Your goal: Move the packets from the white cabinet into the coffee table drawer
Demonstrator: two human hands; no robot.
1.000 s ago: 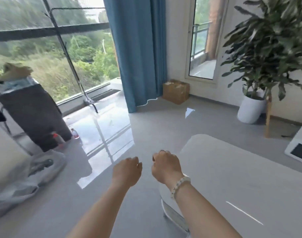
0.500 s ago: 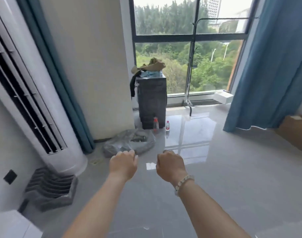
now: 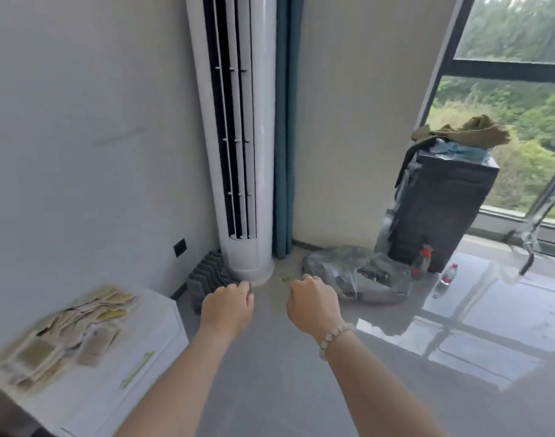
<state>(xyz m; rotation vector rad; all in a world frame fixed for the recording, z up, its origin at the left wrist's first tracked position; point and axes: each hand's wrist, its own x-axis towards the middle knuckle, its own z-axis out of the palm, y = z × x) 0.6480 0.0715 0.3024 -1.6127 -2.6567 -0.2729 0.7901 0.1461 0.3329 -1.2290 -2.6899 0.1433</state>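
Packets (image 3: pixel 65 329) lie heaped on the cabinet (image 3: pixel 158 313), down-left of your left hand (image 3: pixel 227 307); it and your right hand (image 3: pixel 314 305) are both clenched, holding nothing.

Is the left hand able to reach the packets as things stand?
Probably yes: the packets lie uncovered on the cabinet, left of the left hand, with nothing between them.

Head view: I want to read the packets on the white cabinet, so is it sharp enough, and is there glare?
Head view: the packets on the white cabinet are smeared by motion blur, print unreadable; the left hand and right hand are sharper. Head view again: light from the window glares off the glossy floor at right, and the wide lens leans the air conditioner.
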